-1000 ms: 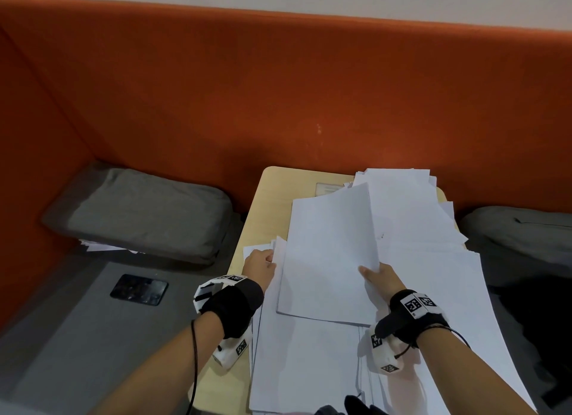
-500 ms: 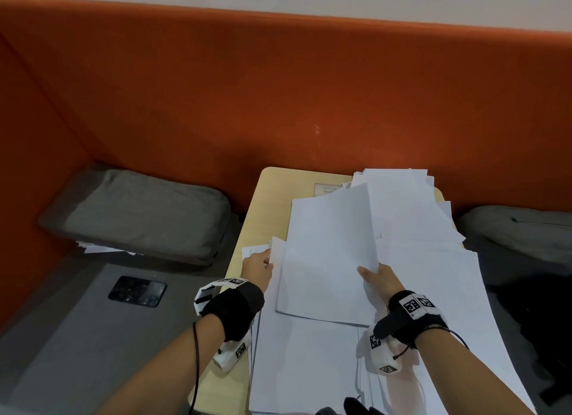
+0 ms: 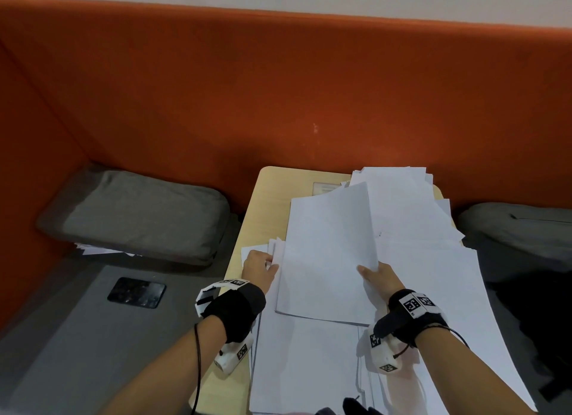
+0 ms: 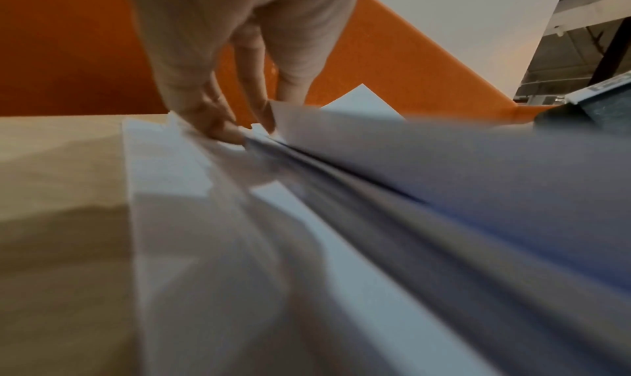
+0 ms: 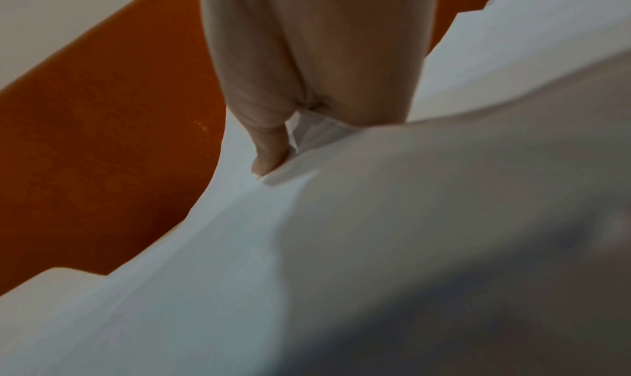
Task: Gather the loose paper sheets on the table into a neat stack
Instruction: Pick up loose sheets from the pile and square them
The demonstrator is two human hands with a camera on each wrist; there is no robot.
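Fingers apparently pinch sheet bundle edges.

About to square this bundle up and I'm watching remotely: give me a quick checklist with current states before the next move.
1. Right hand grips the lifted bundle: ok.
2. Left hand pinches the bundle's left edge: ok.
3. Bundle edges aligned: not ok, corners fan out by the left fingers.
4. Loose sheets at the far end gathered: not ok.
5. Sheets within the table edges: not ok, they overhang on the right.
6. Sheet count in the bundle: cannot tell.
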